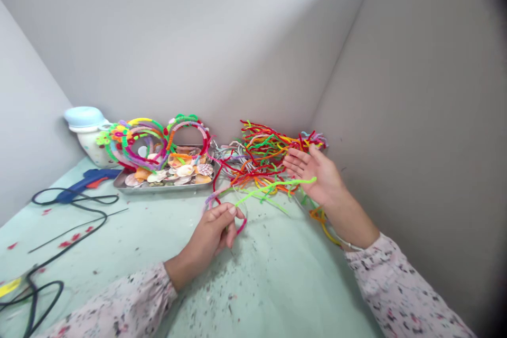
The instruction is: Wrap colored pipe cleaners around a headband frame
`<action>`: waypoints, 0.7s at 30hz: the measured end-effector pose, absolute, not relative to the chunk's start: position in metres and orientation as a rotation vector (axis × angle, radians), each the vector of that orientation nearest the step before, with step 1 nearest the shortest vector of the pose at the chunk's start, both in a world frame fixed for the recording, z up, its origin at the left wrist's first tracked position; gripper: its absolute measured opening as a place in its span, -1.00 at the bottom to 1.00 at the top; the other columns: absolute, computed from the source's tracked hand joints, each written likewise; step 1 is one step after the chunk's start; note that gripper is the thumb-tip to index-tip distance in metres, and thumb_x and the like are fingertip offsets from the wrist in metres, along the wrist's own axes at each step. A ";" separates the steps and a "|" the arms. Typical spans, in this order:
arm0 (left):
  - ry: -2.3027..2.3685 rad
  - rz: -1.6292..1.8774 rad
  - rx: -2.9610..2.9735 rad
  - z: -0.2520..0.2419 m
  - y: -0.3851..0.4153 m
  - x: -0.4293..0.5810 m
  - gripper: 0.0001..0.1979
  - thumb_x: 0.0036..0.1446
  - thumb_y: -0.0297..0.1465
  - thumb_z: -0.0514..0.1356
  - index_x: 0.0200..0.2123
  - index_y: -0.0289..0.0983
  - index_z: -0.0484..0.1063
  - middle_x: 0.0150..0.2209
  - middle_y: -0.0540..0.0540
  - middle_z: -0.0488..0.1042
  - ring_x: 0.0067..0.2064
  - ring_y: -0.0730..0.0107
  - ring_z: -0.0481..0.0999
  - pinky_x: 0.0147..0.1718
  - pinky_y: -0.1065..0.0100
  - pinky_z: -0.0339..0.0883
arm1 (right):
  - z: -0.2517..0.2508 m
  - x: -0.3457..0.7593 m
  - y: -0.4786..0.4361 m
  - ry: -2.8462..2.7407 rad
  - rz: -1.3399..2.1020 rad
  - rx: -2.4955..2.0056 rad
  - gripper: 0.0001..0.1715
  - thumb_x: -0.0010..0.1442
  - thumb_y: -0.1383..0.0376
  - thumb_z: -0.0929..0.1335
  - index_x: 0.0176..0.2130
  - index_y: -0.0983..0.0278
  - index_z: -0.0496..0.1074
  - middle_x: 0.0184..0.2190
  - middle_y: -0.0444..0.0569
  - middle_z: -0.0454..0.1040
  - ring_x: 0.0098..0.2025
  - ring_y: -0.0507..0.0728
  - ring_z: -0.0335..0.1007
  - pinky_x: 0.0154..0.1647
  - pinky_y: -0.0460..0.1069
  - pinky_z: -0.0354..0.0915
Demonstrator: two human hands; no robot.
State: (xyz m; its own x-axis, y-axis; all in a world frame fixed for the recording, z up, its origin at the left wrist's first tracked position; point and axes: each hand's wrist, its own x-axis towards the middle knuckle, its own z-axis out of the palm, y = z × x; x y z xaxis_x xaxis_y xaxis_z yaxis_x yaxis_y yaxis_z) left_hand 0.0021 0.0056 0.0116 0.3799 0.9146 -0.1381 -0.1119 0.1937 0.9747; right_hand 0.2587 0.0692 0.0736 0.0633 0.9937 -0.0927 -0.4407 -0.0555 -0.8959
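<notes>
Left hand (214, 224) is narrowed to a pinch, thumb against fingers, holding one end of a green stem (277, 185) together with a fuzzy band (242, 226), part of which shows beside the fingertips. Right hand (321, 171) is wide, its palm turned up and fingers extended; the stem's far end crosses in front of the palm — whether it rests there, I cannot tell. The stem slants between the hands above the tabletop (297, 264), in front of a stem pile (257, 145).

To handle this stem well, I would pinch it tightly right where it meets the band, so the end cannot slip. The free length is best guided with light, even tension, clear of the loose strands behind; a hard tug could kink it.

Counting: two hands, one green stem stretched between them, one band in the grip. One tray (174, 188) holds shells (185, 170) — well over ten, overlapping too much for an exact figure. One separate hoop (206, 137) stands at the tray; left of it, several clustered hoops (138, 121) overlap and defy a sure count, as does the pile. One bottle (87, 134), one glue gun (81, 182).
</notes>
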 end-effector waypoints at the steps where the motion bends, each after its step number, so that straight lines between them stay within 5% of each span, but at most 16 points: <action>1: 0.909 0.903 1.125 0.011 0.006 0.002 -0.66 0.17 -0.12 0.06 -0.33 -0.30 0.36 -0.79 0.12 0.24 -0.79 0.64 -0.04 -0.81 0.54 -0.22 | 0.074 0.259 0.070 -0.771 1.348 -0.993 -0.49 0.23 -0.04 0.18 -0.24 0.25 0.50 -0.30 0.02 0.55 -0.18 0.14 0.45 -0.20 0.00 0.36; 7: 0.905 1.044 1.062 0.014 0.008 0.001 -0.68 0.18 -0.14 0.07 -0.35 -0.31 0.34 -0.77 0.14 0.23 -0.80 0.68 -0.05 -0.81 0.56 -0.24 | 0.079 0.263 0.069 -0.830 1.269 -1.105 -0.40 0.22 -0.11 0.14 -0.30 0.24 0.51 -0.38 0.01 0.55 -0.27 0.14 0.46 -0.30 -0.02 0.33; 13: 0.901 1.054 1.046 0.013 0.009 0.001 -0.68 0.18 -0.15 0.07 -0.34 -0.32 0.34 -0.77 0.14 0.24 -0.80 0.69 -0.05 -0.81 0.57 -0.23 | 0.085 0.258 0.061 -0.936 1.410 -1.035 -0.62 0.14 0.00 0.33 -0.37 0.25 0.52 -0.54 -0.10 0.47 -0.49 0.02 0.36 -0.38 -0.05 0.32; 21: 0.913 1.058 1.037 0.012 0.009 0.001 -0.69 0.20 -0.16 0.06 -0.34 -0.32 0.33 -0.76 0.13 0.25 -0.80 0.69 -0.04 -0.81 0.57 -0.24 | 0.076 0.260 0.061 -1.045 1.397 -0.868 -0.78 0.00 0.24 0.47 -0.30 0.26 0.51 -0.55 -0.19 0.42 -0.51 -0.05 0.33 -0.44 -0.13 0.30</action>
